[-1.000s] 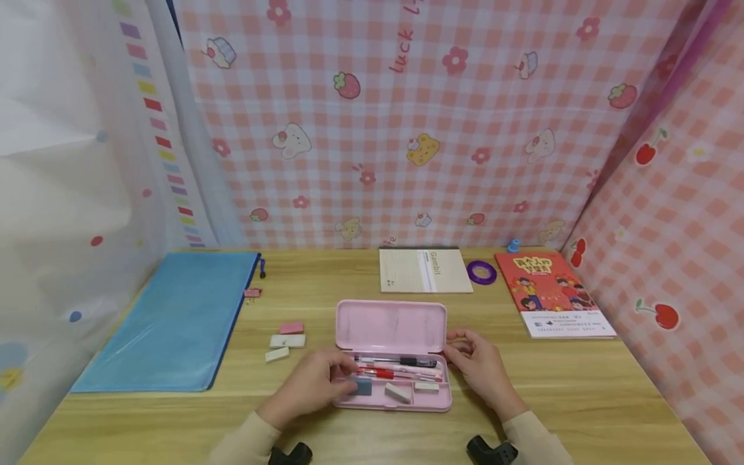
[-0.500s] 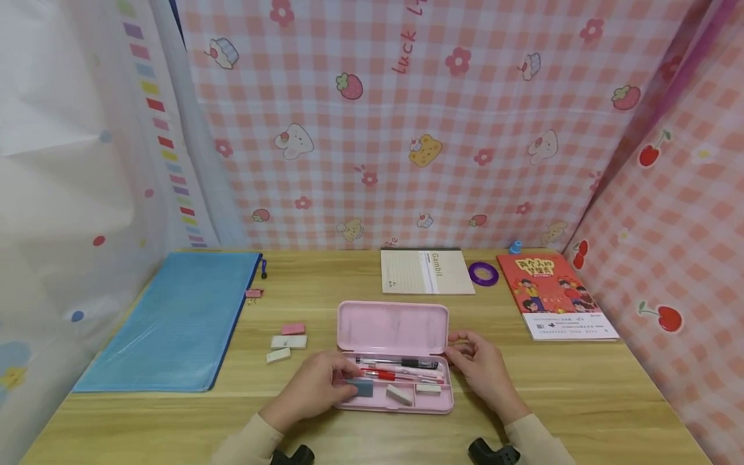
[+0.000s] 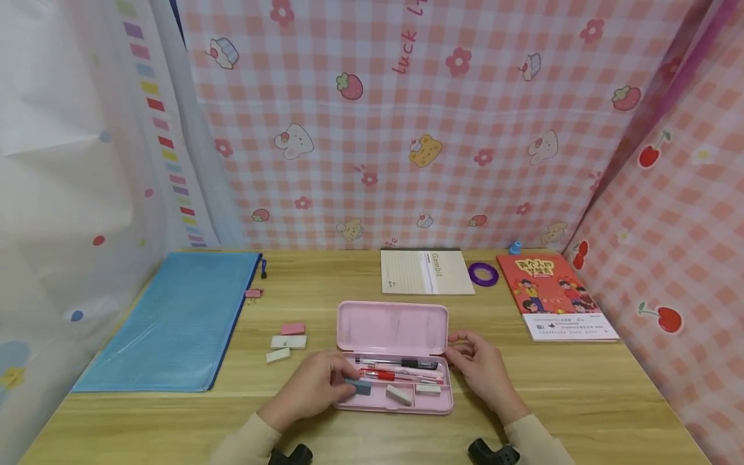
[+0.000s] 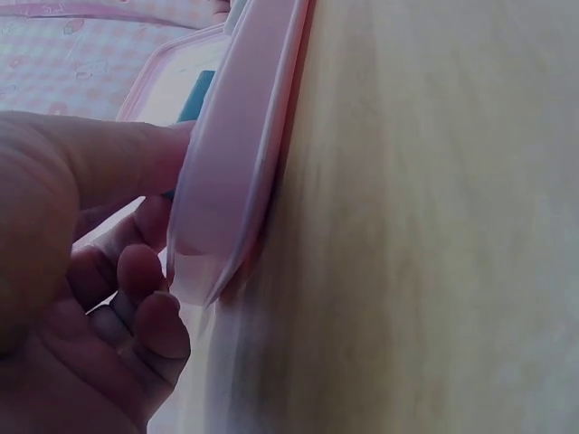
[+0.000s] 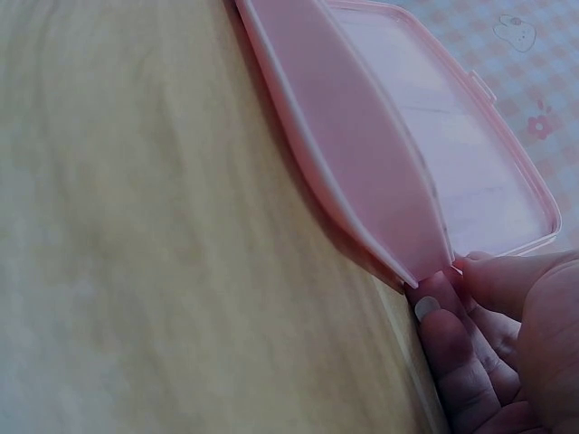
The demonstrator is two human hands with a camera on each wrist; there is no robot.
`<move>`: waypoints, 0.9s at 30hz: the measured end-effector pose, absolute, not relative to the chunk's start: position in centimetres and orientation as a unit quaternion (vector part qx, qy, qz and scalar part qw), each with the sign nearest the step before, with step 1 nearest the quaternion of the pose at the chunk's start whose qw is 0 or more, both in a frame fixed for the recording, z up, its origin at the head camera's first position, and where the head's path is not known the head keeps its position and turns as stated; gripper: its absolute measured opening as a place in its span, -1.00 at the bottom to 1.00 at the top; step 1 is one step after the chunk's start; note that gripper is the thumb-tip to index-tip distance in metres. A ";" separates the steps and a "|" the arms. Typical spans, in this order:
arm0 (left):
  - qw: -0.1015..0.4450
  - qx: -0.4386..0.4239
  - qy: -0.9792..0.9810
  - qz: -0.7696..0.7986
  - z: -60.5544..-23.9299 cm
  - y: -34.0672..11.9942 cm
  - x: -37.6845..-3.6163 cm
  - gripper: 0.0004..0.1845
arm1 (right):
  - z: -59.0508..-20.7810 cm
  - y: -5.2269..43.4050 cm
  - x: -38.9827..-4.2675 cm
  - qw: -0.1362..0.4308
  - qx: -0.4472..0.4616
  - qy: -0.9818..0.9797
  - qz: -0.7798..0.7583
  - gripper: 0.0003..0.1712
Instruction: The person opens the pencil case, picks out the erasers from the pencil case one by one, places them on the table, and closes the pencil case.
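A pink pencil case [image 3: 433, 405] lies with its lid up on the table, in front of me. Pens [image 3: 401, 374] fill its long back compartment, black and red ones among them. Between thumb and fingers, my left hand [image 3: 314, 385] pinches a blue-grey eraser [image 3: 360, 387] at the case's front left. In the left wrist view the eraser [image 4: 197, 95] shows as a dark teal edge above the case wall. Two whitish erasers [image 3: 398, 394] sit farther right in the front part. My right hand [image 3: 479, 368] grips the case's right end, thumb at the rim [image 5: 450, 258].
Left of the case lie a pink eraser [image 3: 293, 329] and two white ones [image 3: 289, 342]. A blue zip folder [image 3: 168, 323] covers the left side, a pink binder clip [image 3: 253, 293] by its edge. Behind are a notebook [image 3: 427, 271], purple tape [image 3: 483, 274] and a red book [image 3: 552, 294].
The blue-grey eraser has tilted and shifted slightly left in my left fingers. My right hand keeps its place at the case's right end.
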State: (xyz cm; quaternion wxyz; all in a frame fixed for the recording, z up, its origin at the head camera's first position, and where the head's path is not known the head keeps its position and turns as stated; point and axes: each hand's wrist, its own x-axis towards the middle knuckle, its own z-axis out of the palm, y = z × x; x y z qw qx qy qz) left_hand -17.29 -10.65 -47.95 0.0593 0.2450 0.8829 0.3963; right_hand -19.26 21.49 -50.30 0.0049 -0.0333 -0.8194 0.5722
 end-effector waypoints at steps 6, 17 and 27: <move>0.063 0.229 0.879 0.414 -47.7 -11.0 -17.3 -0.85 | -50.4 21.5 -19.2 0.004 -0.033 -0.819 0.573 -0.76; 0.000 0.194 0.878 0.438 -45.7 -13.5 -18.0 -0.86 | -50.4 21.6 -18.9 0.008 -0.031 -0.817 0.576 -0.78; -0.022 0.145 0.874 0.463 -44.4 -18.3 -18.0 -0.88 | -50.2 21.8 -19.1 -0.002 -0.031 -0.831 0.555 -0.78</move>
